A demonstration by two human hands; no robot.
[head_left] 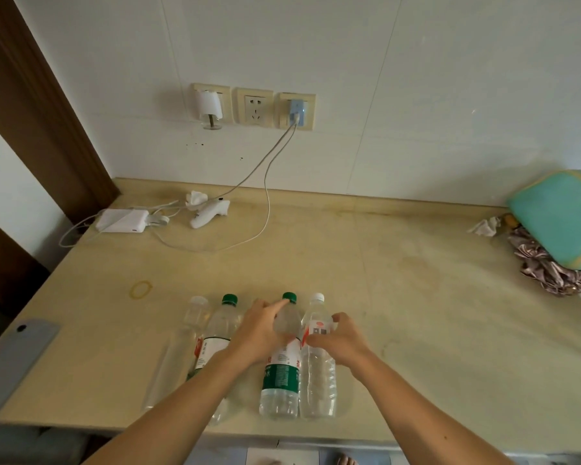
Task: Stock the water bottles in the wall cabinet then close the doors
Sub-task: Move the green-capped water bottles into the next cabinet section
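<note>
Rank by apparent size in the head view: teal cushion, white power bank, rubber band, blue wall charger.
1. Teal cushion, though partly cut off at the frame edge
2. White power bank
3. Rubber band and blue wall charger: too alike to rank

A single head-worn wide-angle camera is looking forward and steeply down over the counter point(416, 280), from above its near edge. It is facing the white wall point(383, 95) behind the counter's far edge, where the row of wall sockets point(254, 107) is sitting just left of centre. Both forearms are entering from the bottom edge, so the left hand point(260, 333) and right hand point(341, 342) are lying close below the lens, near the counter's front edge. The wide lens is bending the door frame point(41, 112) at left. No second view is sharing the scene.
</note>
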